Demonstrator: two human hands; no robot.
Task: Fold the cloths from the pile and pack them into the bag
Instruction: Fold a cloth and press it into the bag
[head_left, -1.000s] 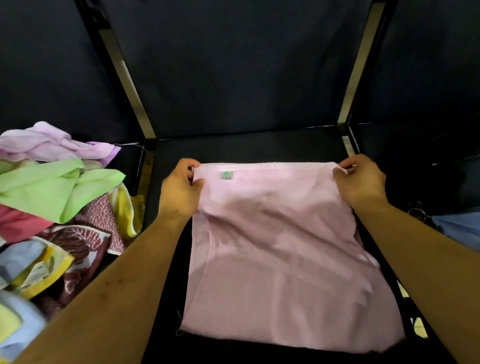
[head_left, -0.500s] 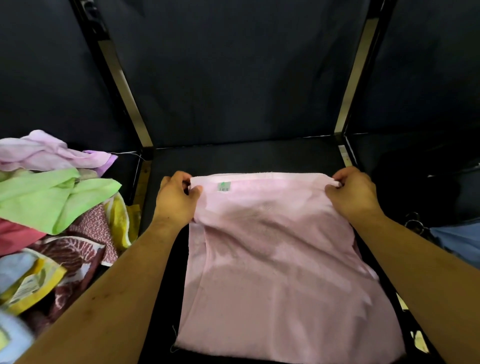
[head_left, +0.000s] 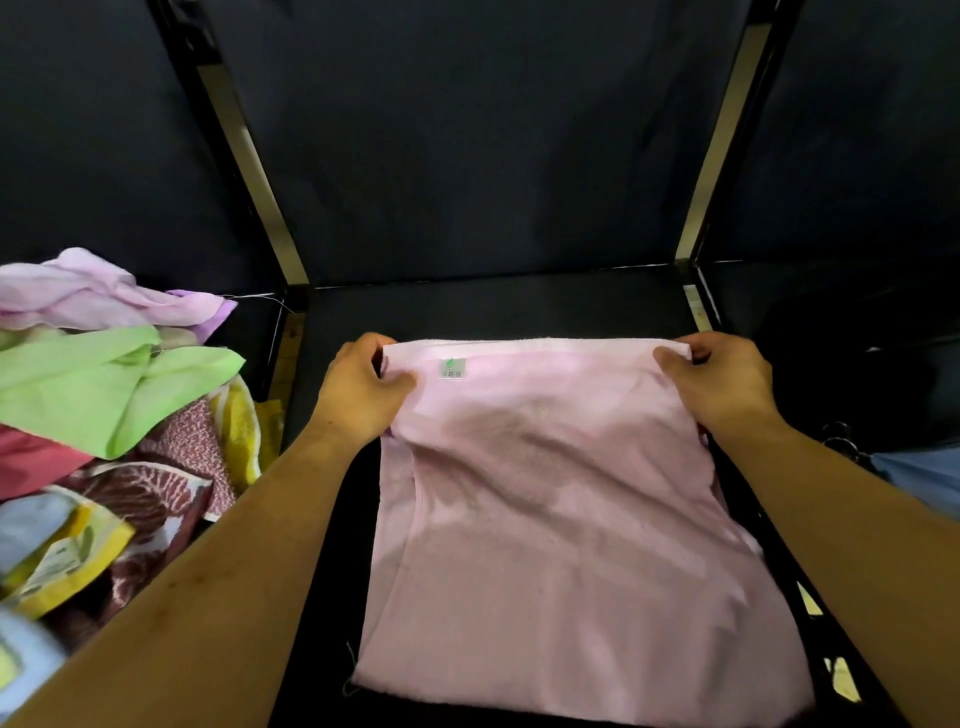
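Observation:
A pale pink cloth lies spread on the black table, doubled over, with a small green label near its far left corner. My left hand pinches the far left corner and my right hand pinches the far right corner, holding the far edge slightly raised. The near edge rests flat close to me. A pile of cloths sits to the left: lilac, green, red, patterned maroon, yellow and light blue pieces. A bag cannot be made out with certainty.
Black fabric walls with two slanted metal frame bars close off the back. A light blue item and a dark metal ring show at the right edge. Bare black table lies beyond the pink cloth.
Both hands have drawn the cloth's far edge a little toward me, and the view has tilted slightly. The grip on both corners is unchanged.

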